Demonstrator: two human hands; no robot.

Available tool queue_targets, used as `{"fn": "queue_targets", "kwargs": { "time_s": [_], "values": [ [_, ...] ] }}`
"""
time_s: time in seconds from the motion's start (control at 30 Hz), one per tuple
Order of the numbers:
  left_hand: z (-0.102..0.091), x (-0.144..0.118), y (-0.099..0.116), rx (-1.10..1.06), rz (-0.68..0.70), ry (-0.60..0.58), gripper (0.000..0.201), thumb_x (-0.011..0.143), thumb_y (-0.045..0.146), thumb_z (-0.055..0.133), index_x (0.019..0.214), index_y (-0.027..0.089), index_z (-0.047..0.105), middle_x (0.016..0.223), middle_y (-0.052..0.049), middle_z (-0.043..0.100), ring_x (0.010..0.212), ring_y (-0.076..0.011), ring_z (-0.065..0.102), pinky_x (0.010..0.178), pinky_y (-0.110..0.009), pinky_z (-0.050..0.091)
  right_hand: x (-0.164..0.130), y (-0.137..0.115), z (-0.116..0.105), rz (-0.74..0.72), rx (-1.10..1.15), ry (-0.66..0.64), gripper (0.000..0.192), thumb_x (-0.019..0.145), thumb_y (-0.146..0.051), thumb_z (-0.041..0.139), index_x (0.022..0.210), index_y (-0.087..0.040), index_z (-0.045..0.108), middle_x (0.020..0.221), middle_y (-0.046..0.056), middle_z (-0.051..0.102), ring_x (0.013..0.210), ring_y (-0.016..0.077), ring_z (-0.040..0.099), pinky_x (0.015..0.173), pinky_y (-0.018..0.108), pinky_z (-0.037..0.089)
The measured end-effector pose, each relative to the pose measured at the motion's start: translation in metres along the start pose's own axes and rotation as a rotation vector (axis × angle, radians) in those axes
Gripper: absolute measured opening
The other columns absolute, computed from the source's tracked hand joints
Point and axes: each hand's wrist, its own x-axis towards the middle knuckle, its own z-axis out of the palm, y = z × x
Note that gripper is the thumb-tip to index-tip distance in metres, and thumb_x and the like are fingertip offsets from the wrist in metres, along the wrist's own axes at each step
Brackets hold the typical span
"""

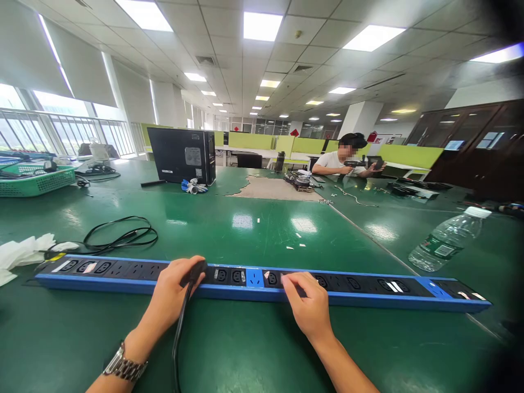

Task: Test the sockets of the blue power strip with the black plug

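A long blue and black power strip [254,295] lies across the green table in front of me, with several sockets and small white stickers along its top. Closed around a black power plug [198,268] is my left hand [174,292], held over the strip left of its middle; the plug's thick black cord [177,344] hangs down toward me. Whether the plug sits in a socket is hidden. My right hand [309,305] pinches thumb and fingertips together at the strip's top, beside a socket right of the blue middle section. What it pinches is too small to tell.
A coiled black cable [123,237] and crumpled white tissue [24,254] lie at the left. Beyond stand a green basket [41,183] and a black computer case [180,155]. A plastic bottle [446,240] is at the right. Across the table sits another person [331,164] holding things.
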Motion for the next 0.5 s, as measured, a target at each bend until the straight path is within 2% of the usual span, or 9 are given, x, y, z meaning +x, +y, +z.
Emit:
{"fn": "queue_targets", "kwargs": {
  "time_s": [0.1,0.33,0.5],
  "values": [
    [-0.0007,0.002,0.0042,0.035,0.024,-0.042,0.032,0.09,0.044,0.052,0.111,0.025,0.066,0.102,-0.007,0.072,0.097,-0.0236,0.063,0.087,-0.037,0.05,0.0001,-0.0008,-0.0003,0.005,-0.002,0.007,0.025,0.091,-0.032,0.055,0.07,-0.021,0.066,0.07,0.0,0.068,0.068,0.0165,0.06,0.067,0.03,0.043],
    [-0.0068,0.0058,0.0064,-0.035,-0.075,-0.11,0.038,0.087,0.049,0.052,0.11,0.023,0.067,0.103,-0.007,0.073,0.094,-0.0233,0.066,0.085,-0.035,0.053,0.001,-0.0025,-0.002,0.015,-0.004,0.011,0.027,0.091,-0.034,0.055,0.07,-0.021,0.066,0.069,0.001,0.067,0.066,0.0168,0.06,0.066,0.03,0.044],
    [-0.0077,0.005,0.0052,-0.015,-0.058,-0.141,0.034,0.085,0.047,0.055,0.107,0.024,0.069,0.102,-0.007,0.073,0.094,-0.0237,0.066,0.086,-0.036,0.051,0.0016,-0.0031,-0.0022,0.015,-0.011,0.013,0.028,0.09,-0.034,0.054,0.068,-0.021,0.066,0.067,0.002,0.067,0.065,0.0173,0.06,0.064,0.03,0.044]
  ]
}}
